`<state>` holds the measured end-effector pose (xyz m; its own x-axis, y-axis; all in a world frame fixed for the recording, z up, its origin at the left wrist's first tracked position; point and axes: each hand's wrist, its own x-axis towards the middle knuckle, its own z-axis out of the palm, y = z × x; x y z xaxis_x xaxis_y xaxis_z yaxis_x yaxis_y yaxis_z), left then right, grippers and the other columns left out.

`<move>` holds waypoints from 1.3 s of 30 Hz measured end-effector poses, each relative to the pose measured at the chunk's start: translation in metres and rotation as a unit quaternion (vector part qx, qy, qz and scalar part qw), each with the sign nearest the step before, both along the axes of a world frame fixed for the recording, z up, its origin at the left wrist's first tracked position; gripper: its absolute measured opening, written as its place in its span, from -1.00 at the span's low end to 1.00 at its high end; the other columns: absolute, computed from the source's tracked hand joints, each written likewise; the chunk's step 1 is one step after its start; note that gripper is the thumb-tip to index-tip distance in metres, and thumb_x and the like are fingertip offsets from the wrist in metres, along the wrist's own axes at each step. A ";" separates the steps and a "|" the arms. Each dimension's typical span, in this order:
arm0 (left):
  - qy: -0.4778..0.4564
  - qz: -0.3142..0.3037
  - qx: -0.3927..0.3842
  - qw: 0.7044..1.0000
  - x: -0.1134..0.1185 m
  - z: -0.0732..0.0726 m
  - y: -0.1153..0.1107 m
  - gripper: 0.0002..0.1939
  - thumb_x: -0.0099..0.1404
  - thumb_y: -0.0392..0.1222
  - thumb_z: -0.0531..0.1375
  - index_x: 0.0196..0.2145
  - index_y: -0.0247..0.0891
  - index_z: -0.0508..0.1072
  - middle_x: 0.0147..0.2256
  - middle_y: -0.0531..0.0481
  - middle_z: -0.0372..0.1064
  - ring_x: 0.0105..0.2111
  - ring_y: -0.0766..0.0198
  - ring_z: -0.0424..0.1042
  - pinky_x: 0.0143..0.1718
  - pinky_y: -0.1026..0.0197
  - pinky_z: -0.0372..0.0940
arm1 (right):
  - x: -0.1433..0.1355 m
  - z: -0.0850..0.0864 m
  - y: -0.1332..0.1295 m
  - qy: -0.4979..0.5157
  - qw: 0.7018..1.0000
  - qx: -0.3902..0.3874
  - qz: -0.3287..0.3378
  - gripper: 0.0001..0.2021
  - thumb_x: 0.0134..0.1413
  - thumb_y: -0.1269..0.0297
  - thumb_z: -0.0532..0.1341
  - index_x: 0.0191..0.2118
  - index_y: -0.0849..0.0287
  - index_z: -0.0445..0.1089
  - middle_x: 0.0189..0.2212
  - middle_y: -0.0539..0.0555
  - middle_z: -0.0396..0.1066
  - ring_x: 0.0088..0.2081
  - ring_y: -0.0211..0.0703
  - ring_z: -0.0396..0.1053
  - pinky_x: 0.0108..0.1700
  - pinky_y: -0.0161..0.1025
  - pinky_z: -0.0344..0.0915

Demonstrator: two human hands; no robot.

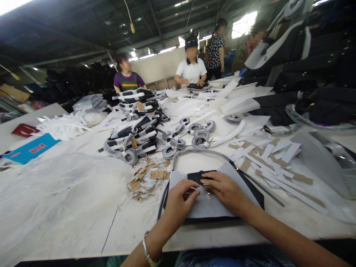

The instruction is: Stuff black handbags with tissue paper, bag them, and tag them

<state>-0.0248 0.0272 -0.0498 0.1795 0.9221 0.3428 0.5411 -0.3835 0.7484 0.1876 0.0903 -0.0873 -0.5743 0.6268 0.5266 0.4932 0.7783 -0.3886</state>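
Observation:
A black bag [257,194] lies flat before me, largely covered by a thin white sheet [213,208]. On its upper middle is a black flap or tab [194,178], with a small shiny metal piece just below. My left hand [182,196] is curled at the left of the tab, thumb and fingertips pinching what looks like the white sheet. My right hand [226,191] rests flat over the tab and sheet, fingers stretched out and a ring on one. A grey-wrapped handle [200,151] arches beyond the bag.
Brown tags with strings [147,176] lie left of the bag; paper and cardboard strips [275,167] lie right. Farther back are coiled wrapped straps [200,138] and stacked wrapped bags [133,137]. Plastic sheeting [63,189] spreads left. Several people, including one in white [191,68], are across the table.

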 end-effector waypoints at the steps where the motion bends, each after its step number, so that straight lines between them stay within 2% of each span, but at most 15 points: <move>1: -0.004 0.003 -0.007 1.000 0.001 0.003 0.003 -0.88 0.36 -0.27 0.22 -0.14 -0.23 0.47 -0.21 -0.03 0.49 -0.32 0.35 0.54 -0.30 0.35 0.47 | 0.000 0.000 0.000 -0.002 1.000 0.007 0.000 -0.74 0.27 0.44 0.17 -0.02 0.13 0.53 -0.03 0.20 0.53 -0.01 0.03 0.47 0.01 0.02 0.45; 7: 0.050 -0.016 -0.018 0.998 0.007 0.017 0.016 -0.83 0.23 -0.19 0.38 -0.21 -0.18 0.53 -0.32 0.06 0.47 -0.36 0.33 0.50 -0.36 0.34 0.43 | -0.001 -0.005 -0.001 -0.009 0.999 0.050 -0.008 -0.75 0.26 0.45 0.17 -0.04 0.15 0.53 -0.07 0.20 0.55 -0.04 0.03 0.48 -0.01 0.01 0.46; 11: 0.121 -0.010 -0.004 0.993 0.007 0.021 0.019 -0.90 0.21 -0.20 0.39 -0.32 -0.17 0.55 -0.39 0.08 0.49 -0.39 0.31 0.47 -0.33 0.29 0.37 | -0.002 -0.011 -0.001 0.001 0.998 0.059 -0.010 -0.76 0.27 0.43 0.17 -0.04 0.14 0.53 -0.07 0.20 0.54 -0.04 0.02 0.48 0.01 0.01 0.44; 17: 0.202 -0.034 0.030 0.978 0.004 0.025 0.019 -0.99 0.30 -0.21 0.32 -0.29 -0.14 0.57 -0.34 0.09 0.55 -0.37 0.33 0.52 -0.30 0.33 0.37 | -0.002 -0.010 -0.001 0.005 0.998 0.059 -0.002 -0.75 0.27 0.45 0.15 -0.03 0.17 0.51 -0.06 0.20 0.54 -0.03 0.03 0.47 0.01 0.01 0.44; 28: 0.353 -0.089 0.127 0.923 0.008 0.025 0.020 -0.84 0.43 -0.32 0.08 -0.25 -0.21 0.46 -0.29 -0.02 0.48 -0.33 0.29 0.47 -0.25 0.26 0.40 | -0.002 -0.016 0.000 0.029 0.998 0.049 0.000 -0.75 0.25 0.44 0.19 -0.03 0.13 0.52 -0.06 0.19 0.54 -0.02 0.01 0.46 0.02 0.01 0.43; 33: 0.366 -0.102 0.101 0.920 0.008 0.024 0.024 -0.84 0.42 -0.32 0.07 -0.26 -0.21 0.44 -0.30 -0.01 0.46 -0.32 0.27 0.44 -0.24 0.24 0.38 | -0.002 -0.014 -0.001 0.028 0.998 0.063 -0.005 -0.78 0.25 0.43 0.20 -0.05 0.15 0.53 -0.08 0.19 0.54 -0.04 0.02 0.46 0.01 0.01 0.44; 39: 0.323 -0.079 0.013 0.943 0.008 0.027 0.033 -0.93 0.36 -0.29 0.17 -0.30 -0.20 0.43 -0.33 0.03 0.42 -0.34 0.25 0.41 -0.29 0.25 0.31 | -0.002 -0.010 -0.001 0.021 0.998 0.063 0.002 -0.75 0.28 0.41 0.20 0.01 0.12 0.51 -0.08 0.18 0.54 -0.07 0.01 0.47 -0.01 0.00 0.45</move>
